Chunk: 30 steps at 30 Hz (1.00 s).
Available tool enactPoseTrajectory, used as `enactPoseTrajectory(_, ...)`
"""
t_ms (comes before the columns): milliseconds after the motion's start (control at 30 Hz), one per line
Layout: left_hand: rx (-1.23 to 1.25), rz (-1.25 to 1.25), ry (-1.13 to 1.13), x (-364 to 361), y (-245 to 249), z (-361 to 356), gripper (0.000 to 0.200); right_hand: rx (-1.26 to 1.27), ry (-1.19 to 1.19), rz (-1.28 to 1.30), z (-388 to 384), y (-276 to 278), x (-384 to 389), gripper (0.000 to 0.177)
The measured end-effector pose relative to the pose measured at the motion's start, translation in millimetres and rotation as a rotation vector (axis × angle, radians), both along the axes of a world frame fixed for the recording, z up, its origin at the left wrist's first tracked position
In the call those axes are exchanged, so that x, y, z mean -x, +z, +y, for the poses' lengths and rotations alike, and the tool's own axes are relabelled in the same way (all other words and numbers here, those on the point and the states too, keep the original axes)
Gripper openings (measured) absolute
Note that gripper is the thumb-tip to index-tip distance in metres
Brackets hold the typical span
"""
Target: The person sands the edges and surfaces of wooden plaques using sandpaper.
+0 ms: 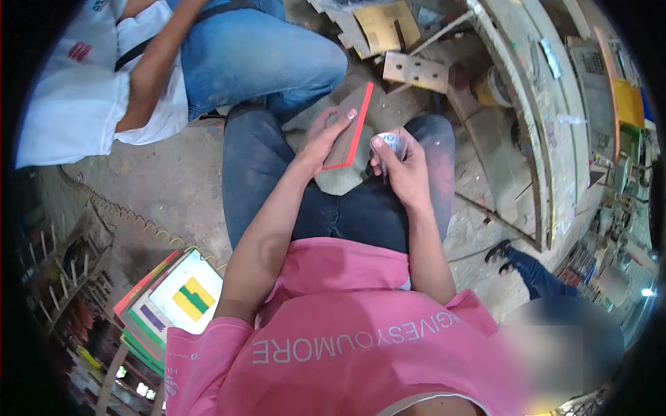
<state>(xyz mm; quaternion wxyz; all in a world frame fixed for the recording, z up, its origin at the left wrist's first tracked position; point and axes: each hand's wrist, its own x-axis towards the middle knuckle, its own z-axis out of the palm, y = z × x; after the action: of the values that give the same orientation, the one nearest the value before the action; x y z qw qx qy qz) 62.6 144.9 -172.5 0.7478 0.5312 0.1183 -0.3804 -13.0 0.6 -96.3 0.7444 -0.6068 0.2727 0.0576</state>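
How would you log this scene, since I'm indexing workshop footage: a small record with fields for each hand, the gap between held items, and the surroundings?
Left hand: grips a grey-faced, red-edged panel, tilted
Right hand: pinches a whitish piece with blue marks; material unclear
Gap: the piece is apart from the panel
Nearby person: at upper left, blue jeans, white top
Lower left: coloured panels stacked together, coiled cord beyond them

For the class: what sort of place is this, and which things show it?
Probably a workshop: a coiled hose or cord trails over the stained floor, coloured panels are stacked nearby, and the left hand holds a red-edged board.
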Motion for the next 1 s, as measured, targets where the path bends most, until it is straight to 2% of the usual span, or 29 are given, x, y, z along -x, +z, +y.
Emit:
enactPoseTrajectory(100, -0.029, -0.036, 0.0, -5, -5, 5, 0.08, 0.21, 0.153, -0.035, -1, 3, 2, 0.022)
enactPoseTrajectory(200, -0.053, -0.024, 0.034, -3, -2, 5, 0.085, 0.242, 0.238, -0.088, -1, 2, 5, 0.021)
enactPoseTrajectory(400, -0.083, 0.021, 0.024, -6, 6, 1, 0.092, 0.287, 0.287, -0.036, 0, 4, 1, 0.019)
enactPoseTrajectory(467, -0.169, -0.031, -0.001, -6, 11, -1, 0.067, 0.314, 0.344, -0.065, -2, 4, 0, 0.02)
enactPoseTrajectory(800, -0.112, -0.023, -0.038, -6, 7, 2, 0.07, 0.241, 0.377, 0.016, -5, 1, -1, 0.021)
enactPoseTrajectory(1000, -0.073, -0.115, -0.105, -7, 2, 4, 0.069, 0.226, 0.352, -0.008, -11, -1, -1, 0.02)
